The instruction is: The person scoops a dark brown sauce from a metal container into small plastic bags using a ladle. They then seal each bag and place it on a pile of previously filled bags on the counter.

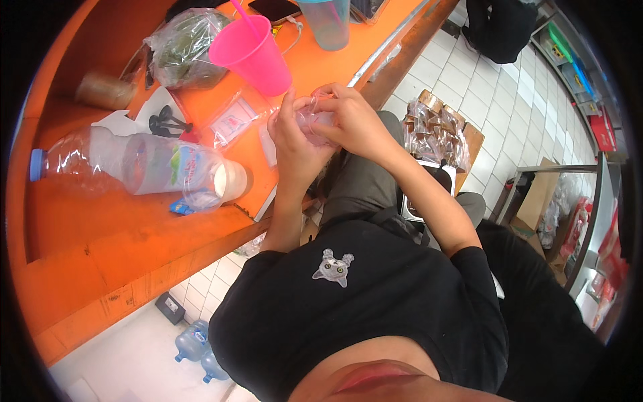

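My left hand [300,131] cradles a small transparent plastic bag [317,120] with pinkish marks on it. The fingers of my right hand [346,113] pinch the same bag at its upper part. Both hands meet above my lap, just off the edge of the orange table [311,63]. What the bag holds is hard to make out. Beside my left hand lies a flat transparent packet [233,120] with a printed label. A pink plastic cup [256,55] with a pink straw stands just beyond my fingers.
On the table are a plastic bottle [150,161] on its side, a plastic cup [233,180], black spoons [167,123], a bag of greens [191,47], a phone [275,9] and a bluish tumbler [329,22]. Several brown packets [434,130] sit on a wooden stool [469,145] at right.
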Demonstrator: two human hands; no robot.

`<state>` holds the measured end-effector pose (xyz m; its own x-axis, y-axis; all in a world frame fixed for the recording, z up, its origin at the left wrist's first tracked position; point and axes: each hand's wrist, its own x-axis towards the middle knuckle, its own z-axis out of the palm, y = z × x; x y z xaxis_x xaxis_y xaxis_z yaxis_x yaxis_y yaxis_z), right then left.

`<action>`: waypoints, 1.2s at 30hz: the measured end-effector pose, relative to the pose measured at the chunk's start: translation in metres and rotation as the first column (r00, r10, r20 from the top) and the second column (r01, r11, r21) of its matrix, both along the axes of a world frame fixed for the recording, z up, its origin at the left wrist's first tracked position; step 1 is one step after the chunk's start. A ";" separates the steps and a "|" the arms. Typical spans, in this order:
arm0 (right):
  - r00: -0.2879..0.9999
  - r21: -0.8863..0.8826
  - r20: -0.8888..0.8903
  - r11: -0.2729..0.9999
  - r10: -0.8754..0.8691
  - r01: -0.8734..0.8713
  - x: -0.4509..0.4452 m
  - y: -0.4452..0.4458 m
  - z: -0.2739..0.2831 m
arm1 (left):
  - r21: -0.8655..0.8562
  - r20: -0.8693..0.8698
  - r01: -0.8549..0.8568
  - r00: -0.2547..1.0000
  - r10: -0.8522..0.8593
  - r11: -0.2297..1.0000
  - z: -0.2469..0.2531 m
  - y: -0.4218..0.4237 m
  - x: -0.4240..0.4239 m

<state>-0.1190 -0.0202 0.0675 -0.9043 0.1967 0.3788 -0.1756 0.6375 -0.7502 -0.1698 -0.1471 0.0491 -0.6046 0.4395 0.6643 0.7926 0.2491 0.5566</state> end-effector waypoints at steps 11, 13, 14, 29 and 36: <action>0.988 -0.671 0.033 0.730 -0.149 0.132 0.046 0.040 -0.003 | -0.141 -0.017 -0.114 0.994 0.112 0.984 0.007 0.006 -0.002; 0.981 -0.791 -0.068 0.609 -0.179 0.056 0.059 0.044 0.001 | -0.149 -0.151 -0.103 0.985 0.080 0.983 0.021 0.010 0.004; 0.970 -0.825 -0.091 0.562 -0.224 0.052 0.065 0.043 0.003 | -0.112 -0.148 0.050 0.987 -0.066 0.992 0.026 0.011 0.011; 0.696 -0.660 -0.474 0.741 -0.539 0.124 0.142 0.020 -0.014 | 0.833 0.490 0.236 0.107 -0.865 0.501 0.034 0.090 0.097; 0.780 -0.850 -0.486 0.421 -0.393 -0.317 0.182 0.044 0.007 | 0.772 0.482 0.490 -0.035 -0.876 0.405 0.030 0.100 0.103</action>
